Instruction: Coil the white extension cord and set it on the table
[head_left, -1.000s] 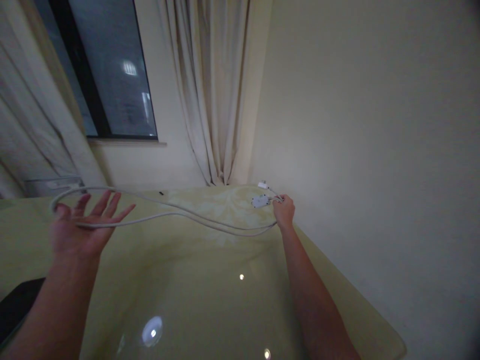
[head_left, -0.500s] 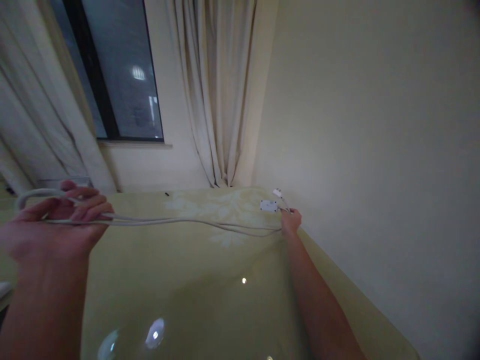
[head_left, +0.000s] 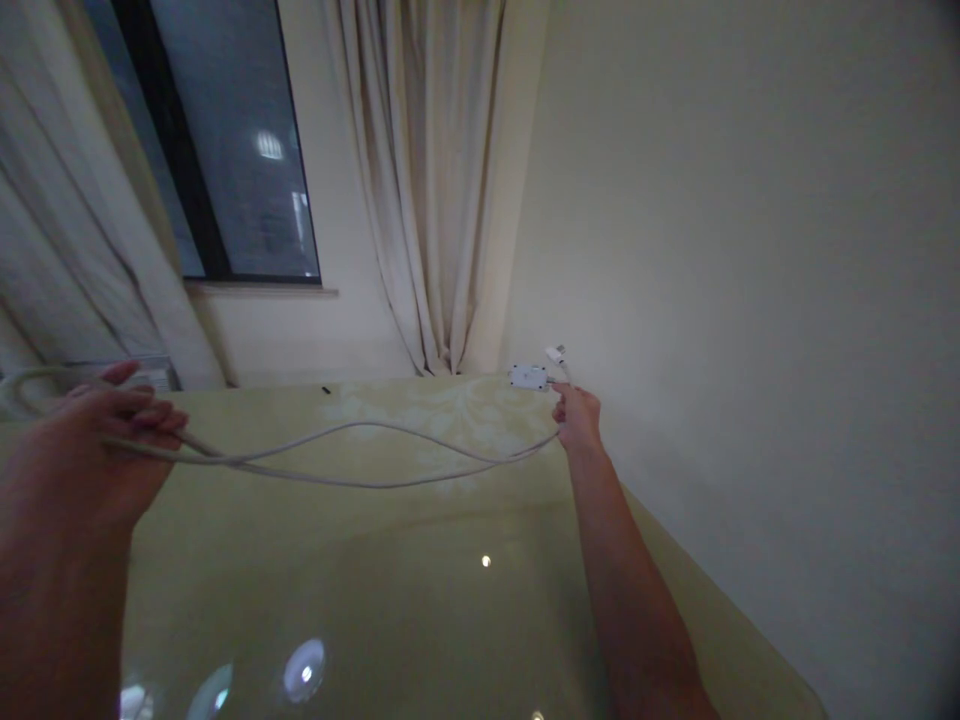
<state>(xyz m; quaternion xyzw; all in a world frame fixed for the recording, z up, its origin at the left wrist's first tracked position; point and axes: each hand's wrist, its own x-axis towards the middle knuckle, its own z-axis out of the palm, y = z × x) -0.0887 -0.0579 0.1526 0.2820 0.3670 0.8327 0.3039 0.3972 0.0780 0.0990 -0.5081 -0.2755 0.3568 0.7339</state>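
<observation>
A doubled light-coloured cord (head_left: 375, 486) stretches between my two hands above the glossy table (head_left: 360, 570). My left hand (head_left: 120, 430) grips it at the left, and a loop bends out past the fingers toward the frame's edge. At the far right end, my right hand (head_left: 577, 412) is closed around the cord. Just beyond those fingers, a small white power strip (head_left: 529, 377) sticks out to the left. A white plug (head_left: 556, 355) points up above the same hand on a short piece of cord.
Behind the table, cream curtains (head_left: 442, 180) flank a dark-framed window (head_left: 240, 150). A plain wall (head_left: 735, 300) runs along the right side. One small dark object (head_left: 326, 390) lies near the table's far edge. Lights reflect on the tabletop.
The cord's two strands, close together and nearly straight before, now sag and spread apart. My left hand has shifted left. My right hand, with the strip and plug, is slightly higher.
</observation>
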